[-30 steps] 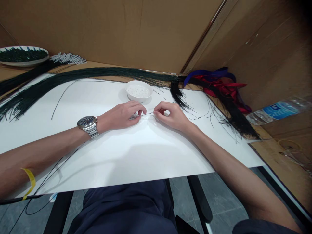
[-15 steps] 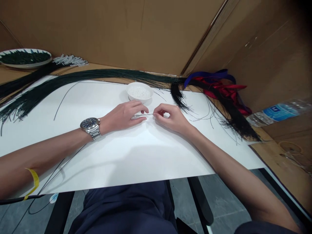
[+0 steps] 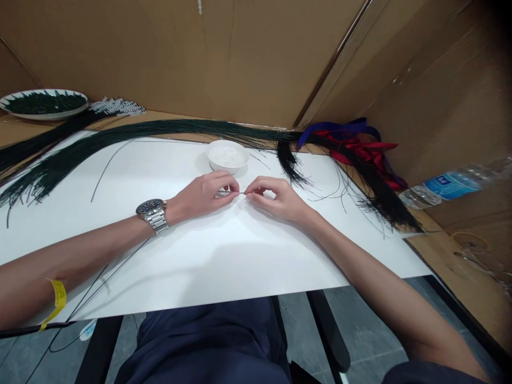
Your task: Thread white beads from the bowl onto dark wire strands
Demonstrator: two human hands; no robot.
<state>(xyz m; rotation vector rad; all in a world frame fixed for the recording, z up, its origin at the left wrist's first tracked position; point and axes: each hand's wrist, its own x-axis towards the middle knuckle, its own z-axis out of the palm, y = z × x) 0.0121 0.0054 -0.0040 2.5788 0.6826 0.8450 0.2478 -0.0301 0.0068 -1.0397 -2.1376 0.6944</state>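
Observation:
Just below a white bowl (image 3: 228, 158) of small white bits, my two hands meet over the white table sheet. My left hand (image 3: 206, 194), with a metal watch on its wrist, is closed, thumb and fingertips pinching a thin dark strand (image 3: 242, 193). Small pale bits show under its curled fingers, too small to name surely. My right hand (image 3: 280, 196) pinches the same strand a short way to the right; only a little of it shows between the fingertips. Long dark strands (image 3: 116, 265) run from beneath my left forearm over the table's front edge.
Across the back lies a long bundle of dark strands (image 3: 172, 126). At the far left are a plate of dark green bits (image 3: 46, 113) and white-tipped strands (image 3: 118, 106). On the right are red and blue ribbon (image 3: 360, 144) and a plastic bottle (image 3: 452, 184). Cardboard walls (image 3: 160, 58) enclose the table.
My left thumb and fingers, apart before, have closed on the strand. The hands' fingertips are closer together, with my right hand shifted slightly left. The view has tilted slightly.

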